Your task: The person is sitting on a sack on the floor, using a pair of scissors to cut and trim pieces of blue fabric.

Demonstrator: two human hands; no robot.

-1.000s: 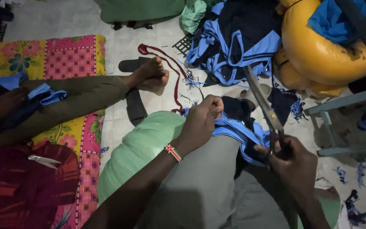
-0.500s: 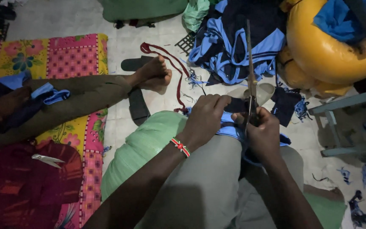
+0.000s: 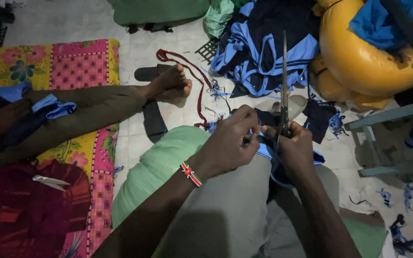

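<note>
Metal scissors (image 3: 283, 91) stand point-up in the right hand (image 3: 292, 149), whose fingers are wrapped tight around the handles. Just beside it, the left hand (image 3: 230, 145) pinches a soft blue and dark cloth (image 3: 266, 151) that lies on the knee under both hands. I think the long, thin blades could nick the left fingers, because the hands sit so close together. Further out, a floppy heap of blue clothes (image 3: 264, 52) lies on the floor, next to a round, smooth yellow tub (image 3: 369, 57).
</note>
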